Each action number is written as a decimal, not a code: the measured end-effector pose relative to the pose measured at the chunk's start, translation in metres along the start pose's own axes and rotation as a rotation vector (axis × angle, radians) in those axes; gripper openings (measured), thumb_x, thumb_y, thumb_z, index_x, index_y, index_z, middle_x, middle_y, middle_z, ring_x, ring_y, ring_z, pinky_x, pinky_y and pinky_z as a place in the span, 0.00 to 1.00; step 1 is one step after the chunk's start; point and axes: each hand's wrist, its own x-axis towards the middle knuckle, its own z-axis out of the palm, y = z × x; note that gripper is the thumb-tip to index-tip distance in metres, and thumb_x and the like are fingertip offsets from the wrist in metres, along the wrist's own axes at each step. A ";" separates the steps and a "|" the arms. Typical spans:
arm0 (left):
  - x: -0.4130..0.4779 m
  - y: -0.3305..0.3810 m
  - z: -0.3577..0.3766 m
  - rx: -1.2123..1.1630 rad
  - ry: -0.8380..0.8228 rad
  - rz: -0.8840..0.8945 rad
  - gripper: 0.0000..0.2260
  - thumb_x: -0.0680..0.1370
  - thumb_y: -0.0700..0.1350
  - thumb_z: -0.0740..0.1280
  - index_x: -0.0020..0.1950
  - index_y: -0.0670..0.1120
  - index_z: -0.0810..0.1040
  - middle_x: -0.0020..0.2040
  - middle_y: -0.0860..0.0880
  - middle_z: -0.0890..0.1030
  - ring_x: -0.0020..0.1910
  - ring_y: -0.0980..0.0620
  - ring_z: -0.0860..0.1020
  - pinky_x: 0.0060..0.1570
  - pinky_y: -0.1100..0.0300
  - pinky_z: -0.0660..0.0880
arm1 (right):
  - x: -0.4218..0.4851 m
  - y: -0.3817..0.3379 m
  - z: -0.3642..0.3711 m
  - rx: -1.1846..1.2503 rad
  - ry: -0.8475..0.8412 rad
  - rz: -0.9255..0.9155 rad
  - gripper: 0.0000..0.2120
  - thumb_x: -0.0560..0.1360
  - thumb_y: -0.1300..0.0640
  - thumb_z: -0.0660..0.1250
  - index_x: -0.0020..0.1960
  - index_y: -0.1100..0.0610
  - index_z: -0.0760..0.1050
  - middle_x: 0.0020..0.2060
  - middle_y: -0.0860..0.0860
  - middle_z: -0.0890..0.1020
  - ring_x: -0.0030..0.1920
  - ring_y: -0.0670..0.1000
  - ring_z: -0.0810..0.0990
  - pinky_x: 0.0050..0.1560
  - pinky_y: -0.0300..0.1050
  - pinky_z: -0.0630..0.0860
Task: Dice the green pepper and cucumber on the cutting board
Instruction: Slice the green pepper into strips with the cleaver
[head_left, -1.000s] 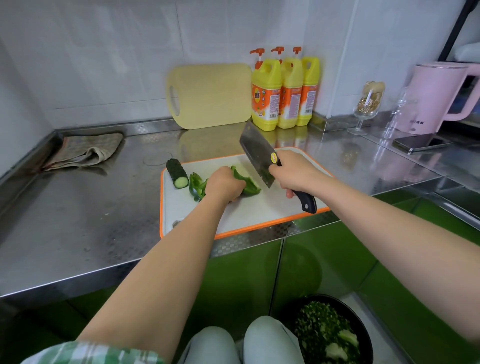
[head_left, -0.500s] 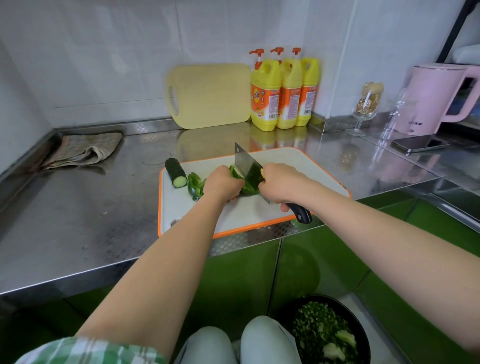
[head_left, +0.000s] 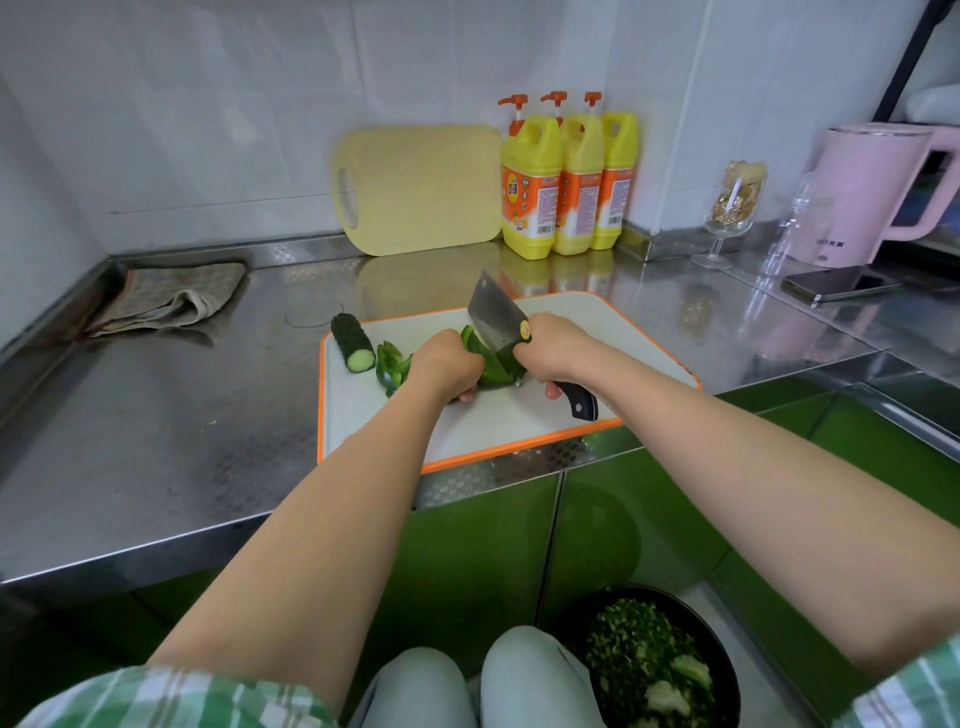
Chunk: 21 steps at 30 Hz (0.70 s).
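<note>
Fingers (head_left: 554, 391) of the right hand (head_left: 553, 351) are wrapped round the black handle of the cleaver (head_left: 493, 318), whose butt sticks out toward the front edge of the cutting board (head_left: 467, 434). The broad blade is tilted, far corner raised, and its lower edge sits on the green pepper (head_left: 488, 364) close against the left hand (head_left: 448, 364). That hand is curled over the pepper, knuckles up, pinning it to the board near the middle. Just left of it lies a small heap of cut pepper strips (head_left: 392, 364), and beyond them, at the board's back left corner, a stub of cucumber (head_left: 353, 343) lies on its side, pale cut face toward the front, far end reaching past the orange rim. The board lies at the front edge of the steel counter (head_left: 156, 415). A crumpled cloth (head_left: 166, 299) lies at the counter's back left corner. Against the back wall leans a yellow board (head_left: 421, 189), with three yellow detergent bottles (head_left: 566, 182) standing in a row just to its right. Farther right along the back stand a stemmed glass (head_left: 732, 213) and a pink kettle (head_left: 862, 192), with a phone (head_left: 836, 286) lying flat in front of the kettle. Below the counter, beside the person's knees, a black bowl (head_left: 724, 670) holds chopped greens.
</note>
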 end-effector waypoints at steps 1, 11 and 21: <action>-0.001 0.000 0.000 0.000 0.015 0.002 0.12 0.70 0.34 0.58 0.27 0.40 0.72 0.25 0.42 0.75 0.28 0.44 0.73 0.33 0.60 0.71 | 0.000 -0.001 -0.002 -0.005 -0.024 -0.005 0.07 0.74 0.66 0.55 0.38 0.62 0.66 0.28 0.60 0.74 0.23 0.57 0.76 0.26 0.38 0.71; -0.003 -0.001 0.000 0.063 0.069 0.008 0.15 0.73 0.39 0.61 0.25 0.42 0.73 0.25 0.45 0.76 0.29 0.45 0.75 0.40 0.57 0.77 | -0.005 0.017 -0.001 0.035 0.055 -0.029 0.06 0.74 0.63 0.54 0.39 0.58 0.65 0.28 0.55 0.75 0.25 0.57 0.79 0.30 0.40 0.73; 0.000 -0.001 0.001 0.067 0.056 -0.003 0.16 0.71 0.37 0.61 0.23 0.42 0.73 0.27 0.43 0.78 0.33 0.43 0.78 0.40 0.54 0.79 | -0.025 0.006 -0.012 -0.030 -0.038 -0.055 0.05 0.78 0.62 0.56 0.43 0.59 0.64 0.31 0.56 0.76 0.22 0.53 0.77 0.25 0.38 0.69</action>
